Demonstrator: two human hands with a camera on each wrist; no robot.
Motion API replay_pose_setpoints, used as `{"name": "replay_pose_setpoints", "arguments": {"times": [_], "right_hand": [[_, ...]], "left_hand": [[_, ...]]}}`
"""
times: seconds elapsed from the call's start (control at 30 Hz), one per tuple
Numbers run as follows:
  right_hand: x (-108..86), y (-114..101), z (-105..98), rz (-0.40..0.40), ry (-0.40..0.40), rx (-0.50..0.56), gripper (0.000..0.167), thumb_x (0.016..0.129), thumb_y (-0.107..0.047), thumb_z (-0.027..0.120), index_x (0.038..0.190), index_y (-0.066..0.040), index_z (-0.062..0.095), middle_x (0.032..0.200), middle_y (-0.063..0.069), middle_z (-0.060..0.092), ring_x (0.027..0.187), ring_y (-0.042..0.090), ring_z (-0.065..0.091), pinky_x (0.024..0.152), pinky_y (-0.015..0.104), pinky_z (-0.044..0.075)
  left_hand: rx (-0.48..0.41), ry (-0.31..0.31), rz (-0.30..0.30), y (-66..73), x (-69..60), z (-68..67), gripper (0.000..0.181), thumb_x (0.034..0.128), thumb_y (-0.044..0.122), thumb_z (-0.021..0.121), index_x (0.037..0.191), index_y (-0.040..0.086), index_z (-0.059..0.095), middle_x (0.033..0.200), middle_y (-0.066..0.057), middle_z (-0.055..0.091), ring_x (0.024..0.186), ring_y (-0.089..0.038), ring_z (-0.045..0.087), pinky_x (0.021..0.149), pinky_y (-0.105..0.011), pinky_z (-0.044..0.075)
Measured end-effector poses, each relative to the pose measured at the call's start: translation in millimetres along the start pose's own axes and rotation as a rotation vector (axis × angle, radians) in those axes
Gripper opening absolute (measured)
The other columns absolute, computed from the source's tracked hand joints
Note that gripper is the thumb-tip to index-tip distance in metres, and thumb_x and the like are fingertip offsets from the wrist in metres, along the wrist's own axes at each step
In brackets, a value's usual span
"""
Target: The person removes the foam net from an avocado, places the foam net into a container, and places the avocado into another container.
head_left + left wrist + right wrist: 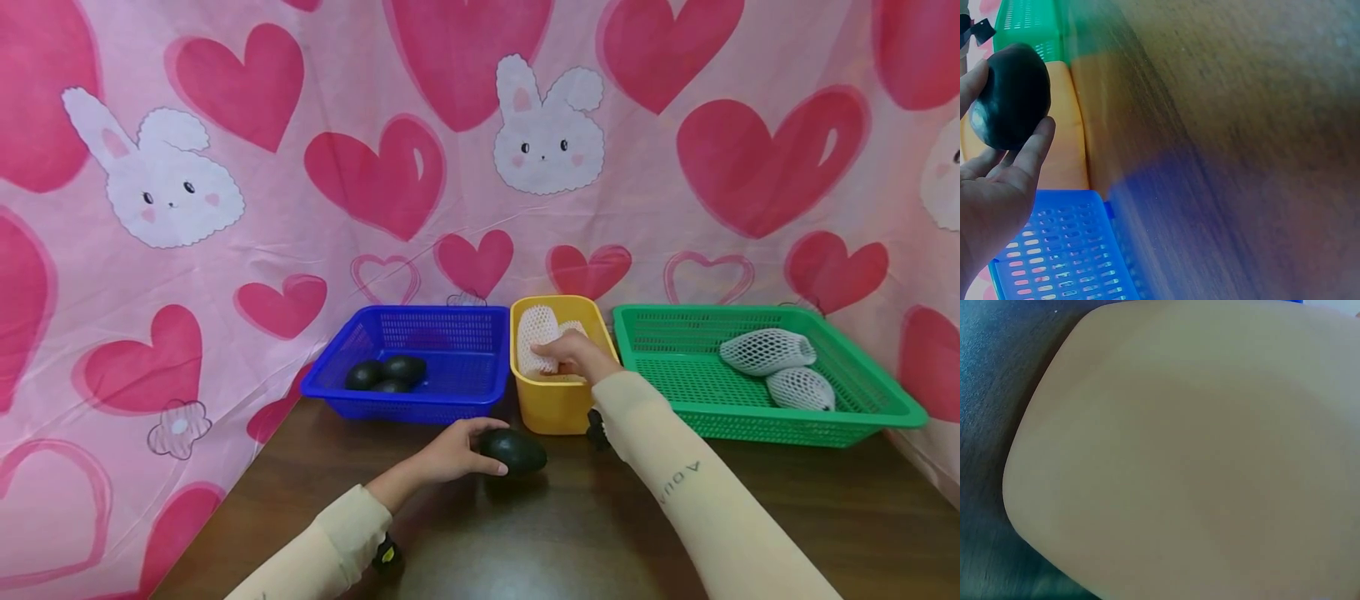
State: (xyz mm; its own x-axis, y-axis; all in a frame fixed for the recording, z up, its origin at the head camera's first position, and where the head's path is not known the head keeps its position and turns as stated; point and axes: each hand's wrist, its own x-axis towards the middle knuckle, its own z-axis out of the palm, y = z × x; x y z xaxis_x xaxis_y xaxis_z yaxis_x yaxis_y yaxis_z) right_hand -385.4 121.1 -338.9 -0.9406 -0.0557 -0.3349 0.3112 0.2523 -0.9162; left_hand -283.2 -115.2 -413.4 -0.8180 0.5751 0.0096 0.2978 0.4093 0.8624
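**Dark oval fruit held by the left hand, just below the middle of the frame**

In the head view the left hand grips the fruit's left end between thumb and fingers; whether its underside touches the brown table is hard to tell. The left wrist view shows the fruit's other side at upper left, with fingers reaching under it and the hand cut off by the left edge.

Just above it in the head view, the right hand reaches into a yellow bin and pinches a white foam net; its lower fingers are hard to make out. More netting lies partly hidden behind that hand. The right wrist view shows neither hand, as a blank yellowish surface fills most of it.

Left of centre, a blue basket holds three dark fruits, one largely concealed by its front rim. At right, a green basket holds two netted fruits. A pink heart-and-rabbit cloth, cropped by the frame, hangs behind.
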Motion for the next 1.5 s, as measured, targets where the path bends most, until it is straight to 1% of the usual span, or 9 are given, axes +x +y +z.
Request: {"name": "replay_pose_setpoints", "arguments": {"times": [0.13,0.17,0.27,0.4,0.5,0.67,0.87,1.23,1.5], "right_hand": [[2.4,0,0,0.006,-0.017,-0.047,0.062,0.092,-0.017,0.068,0.134,0.012,0.031,0.122,0.020,0.046,0.100,0.027,0.057,0.091,0.039,0.050],[3.6,0,0,-0.001,-0.020,-0.066,0.068,0.091,-0.020,0.070,0.134,0.013,0.030,0.123,0.022,0.045,0.099,0.028,0.057,0.088,0.037,0.052],[7.5,1,-3,0.004,-0.023,-0.099,0.080,0.090,-0.025,0.071,0.140,0.012,0.023,0.132,0.023,0.040,0.108,0.029,0.053,0.093,0.037,0.048],[8.5,2,-3,0.011,-0.013,-0.123,0.082,0.093,-0.026,0.066,0.146,0.010,0.016,0.145,0.023,0.031,0.125,0.033,0.044,0.104,0.040,0.039],[5.8,2,-2,0.003,-0.010,-0.160,0.081,0.095,-0.029,0.063,0.147,0.010,0.014,0.148,0.025,0.027,0.129,0.036,0.041,0.104,0.043,0.038],[2.2,2,-4,-0.009,-0.010,-0.225,0.084,0.095,-0.034,0.063,0.148,0.009,0.015,0.149,0.026,0.025,0.128,0.040,0.041,0.100,0.046,0.042],[-0.3,2,-7,-0.019,0.005,-0.251,0.082,0.094,-0.036,0.064,0.146,0.010,0.019,0.146,0.026,0.029,0.126,0.041,0.044,0.096,0.045,0.046],[-7.9,-7,-13,-0.025,0.001,-0.326,0.079,0.093,-0.038,0.064,0.143,0.008,0.023,0.142,0.026,0.034,0.121,0.040,0.050,0.096,0.044,0.046],[-8.5,-7,-19,-0.058,0.013,-0.389,0.073,0.094,-0.040,0.062,0.138,0.009,0.032,0.130,0.025,0.045,0.115,0.037,0.054,0.093,0.044,0.048]], "left_hand": [[-0.001,-0.004,0.003,-1.0,1.6,-0.2,0.057,0.0800,0.016,0.081,0.131,0.006,0.058,0.118,-0.005,0.064,0.095,-0.015,0.063,0.080,-0.030,0.053],[-0.003,-0.006,0.004,-1.0,1.9,-0.4,0.057,0.0800,0.016,0.081,0.131,0.006,0.058,0.118,-0.006,0.064,0.095,-0.015,0.063,0.080,-0.030,0.053],[-0.005,-0.007,0.005,-0.7,2.1,-0.9,0.057,0.0799,0.015,0.081,0.131,0.006,0.058,0.117,-0.006,0.064,0.094,-0.016,0.064,0.080,-0.030,0.053],[-0.005,-0.011,0.001,-0.6,1.7,-1.1,0.057,0.0804,0.016,0.081,0.131,0.006,0.058,0.117,-0.005,0.064,0.094,-0.016,0.064,0.081,-0.031,0.053],[-0.005,-0.015,-0.001,-0.5,1.5,-0.9,0.057,0.0805,0.016,0.081,0.131,0.006,0.057,0.117,-0.006,0.064,0.094,-0.016,0.064,0.081,-0.031,0.053],[-0.006,-0.016,0.002,-0.5,1.2,-0.7,0.057,0.0803,0.015,0.081,0.131,0.006,0.057,0.117,-0.006,0.064,0.094,-0.016,0.064,0.081,-0.031,0.053],[-0.005,-0.017,0.009,-0.3,-0.2,-0.9,0.057,0.0797,0.013,0.081,0.131,0.005,0.057,0.117,-0.006,0.064,0.094,-0.016,0.064,0.081,-0.031,0.053],[-0.007,-0.008,-0.020,1.5,-1.5,-1.1,0.057,0.0804,0.016,0.081,0.131,0.007,0.058,0.116,-0.005,0.064,0.093,-0.017,0.064,0.082,-0.033,0.053],[-0.020,-0.009,-0.026,3.8,-3.3,-1.0,0.058,0.0809,0.014,0.080,0.133,0.009,0.056,0.118,-0.005,0.063,0.095,-0.018,0.063,0.082,-0.035,0.053]]}}
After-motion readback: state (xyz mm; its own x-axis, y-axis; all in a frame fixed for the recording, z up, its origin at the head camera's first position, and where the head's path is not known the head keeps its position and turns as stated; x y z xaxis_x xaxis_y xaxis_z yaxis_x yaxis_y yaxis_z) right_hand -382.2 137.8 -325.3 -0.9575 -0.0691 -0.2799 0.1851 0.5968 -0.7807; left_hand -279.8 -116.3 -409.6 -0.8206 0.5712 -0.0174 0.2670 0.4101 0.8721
